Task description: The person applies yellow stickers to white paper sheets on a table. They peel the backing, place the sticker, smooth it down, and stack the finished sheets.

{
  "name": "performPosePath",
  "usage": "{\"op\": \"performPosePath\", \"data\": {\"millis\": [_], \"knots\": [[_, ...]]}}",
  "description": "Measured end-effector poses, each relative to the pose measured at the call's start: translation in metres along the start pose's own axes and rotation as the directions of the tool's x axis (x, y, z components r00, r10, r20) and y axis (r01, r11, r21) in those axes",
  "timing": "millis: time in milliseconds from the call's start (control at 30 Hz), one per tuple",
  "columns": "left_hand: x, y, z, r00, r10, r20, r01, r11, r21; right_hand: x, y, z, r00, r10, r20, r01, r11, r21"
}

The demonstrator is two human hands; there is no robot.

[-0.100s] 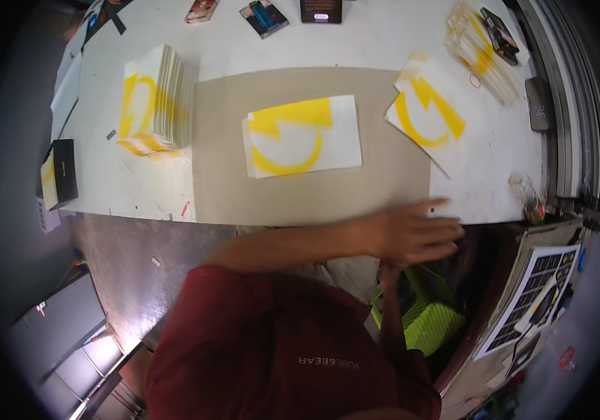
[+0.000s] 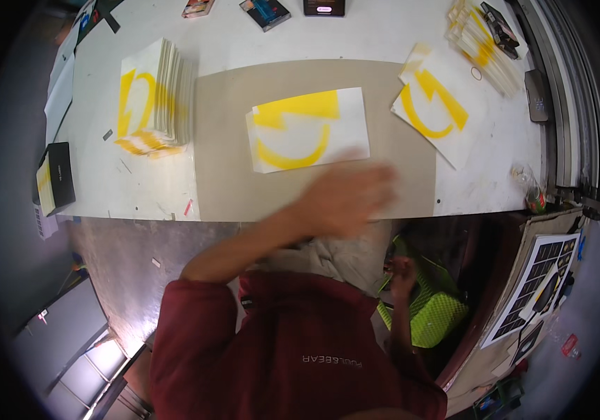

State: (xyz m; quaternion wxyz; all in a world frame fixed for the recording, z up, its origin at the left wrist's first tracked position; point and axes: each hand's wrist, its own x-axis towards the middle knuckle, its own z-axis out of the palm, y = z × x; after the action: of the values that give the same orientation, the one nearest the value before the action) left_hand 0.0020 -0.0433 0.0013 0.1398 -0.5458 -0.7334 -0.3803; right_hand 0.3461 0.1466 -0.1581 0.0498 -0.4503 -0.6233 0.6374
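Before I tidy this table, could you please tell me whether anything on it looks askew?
Yes: the right-hand sheet lies turned at a sharp angle, unlike the much straighter middle sheet. At the far right, the pile is fanned unevenly, with a black item on it.

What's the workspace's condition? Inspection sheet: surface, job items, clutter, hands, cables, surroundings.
Surface: white table, beige mat in the middle.
Job items: yellow-marked paper on mat; paper stack left; angled sheet right, pile beyond.
Clutter: black box at left edge; dark device at far side.
Hands: left hand motion-blurred near paper; right hand by green basket; grips unclear.
Cables: nothing seen.
Surroundings: metal rail right.
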Motion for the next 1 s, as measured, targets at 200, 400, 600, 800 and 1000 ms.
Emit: {"op": "performPosePath", "data": {"millis": [200, 400, 600, 800, 1000], "knots": [[-0.068, -0.077, -0.109, 0.838, -0.484, 0.253, 0.391, 0.855, 0.342, -0.036, -0.149, 0.073, 0.924, -0.371, 0.092, 0.380, 0.917, -0.122], [-0.079, -0.075, -0.095, 0.832, -0.523, 0.184, 0.404, 0.799, 0.446, 0.013, -0.260, 0.166, 0.318, -0.740, 0.593, 0.946, 0.208, -0.247], [-0.082, -0.074, -0.097, 0.831, -0.520, 0.198, 0.385, 0.794, 0.471, 0.046, -0.276, 0.212, 0.316, -0.643, 0.698, 0.926, 0.050, -0.373], [-0.082, -0.074, -0.098, 0.817, -0.546, 0.185, 0.418, 0.783, 0.461, 0.050, -0.278, 0.206, 0.406, -0.528, 0.746, 0.895, 0.062, -0.443], [-0.078, -0.060, -0.094, 0.791, -0.590, 0.166, 0.458, 0.749, 0.479, 0.062, -0.280, 0.203, 0.432, -0.602, 0.671, 0.899, 0.232, -0.371]]}}
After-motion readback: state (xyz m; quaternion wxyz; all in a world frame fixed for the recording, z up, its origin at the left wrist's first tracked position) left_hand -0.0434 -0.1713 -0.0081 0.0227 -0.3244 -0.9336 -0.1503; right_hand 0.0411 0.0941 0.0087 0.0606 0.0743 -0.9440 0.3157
